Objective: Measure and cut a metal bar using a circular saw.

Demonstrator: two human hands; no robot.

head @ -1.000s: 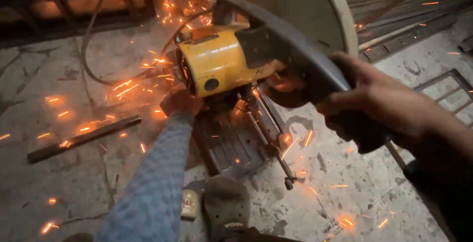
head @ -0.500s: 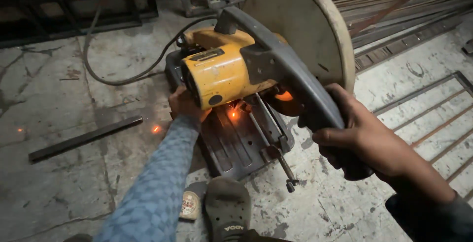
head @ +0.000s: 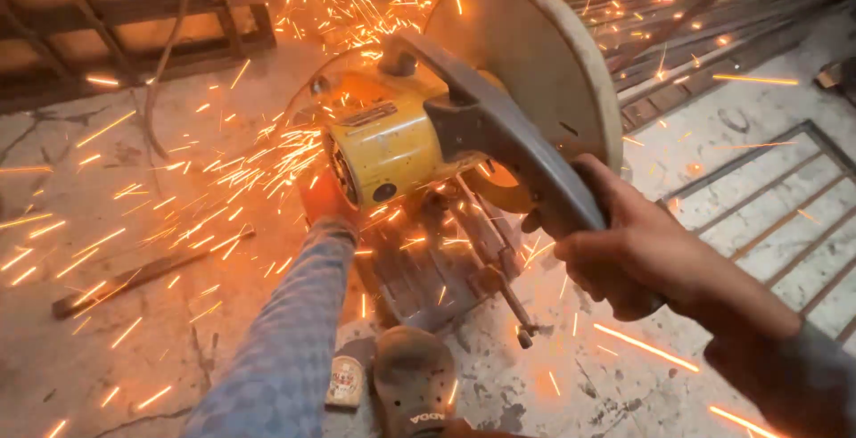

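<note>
Right grip (head: 642, 251) is clenched tight round the grey handle (head: 499, 144) of the yellow saw (head: 401, 144), which sits on the floor (head: 134, 188) throwing sparks everywhere. Left grip (head: 325, 211) is tucked under the motor, closure impossible to tell; a shoe (head: 412, 380) braces the base (head: 428, 278)

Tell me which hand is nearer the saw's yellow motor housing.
Left. The left hand sits just below the yellow motor housing, beside it; the right hand grips the grey handle farther out.
</note>
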